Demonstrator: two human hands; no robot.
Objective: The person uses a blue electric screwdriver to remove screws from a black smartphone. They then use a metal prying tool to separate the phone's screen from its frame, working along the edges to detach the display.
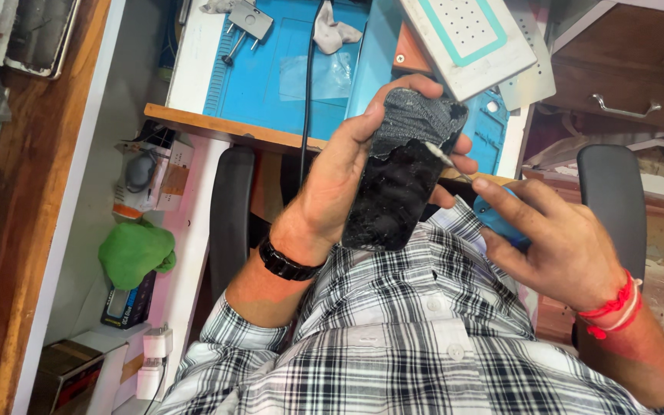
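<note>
- Phone (401,188), a dark slab with a badly cracked face, is held up in the air over the person's lap, in front of the checked shirt (393,338) and below the desk edge.
- Its long axis runs from lower left to upper right, tilted a little off upright; the upper end, where the cracked layer has come away to a grey, rough patch, points toward the desk.
- Left hand (332,184) wraps the phone from its left side: the thumb lies along the upper left edge and the fingertips show past the right edge. This grip is closed firmly around the body of the phone. A black wristband sits on that wrist.
- Right hand (555,238) lies to the right of the phone and slightly lower, closed on a blue-handled tool (497,219). The tool's thin metal tip (441,154) reaches up and left, touching the phone near its upper right edge, just under the grey patch.
- So the tool comes in from the right, across the phone's short side.
- Red thread is tied on the right wrist.
- Beyond, the desk (224,127) carries a blue work mat (270,69), a black cable and a white perforated plate with a teal border (470,34).
- Green cloth (136,250) lies on a shelf at the left.
</note>
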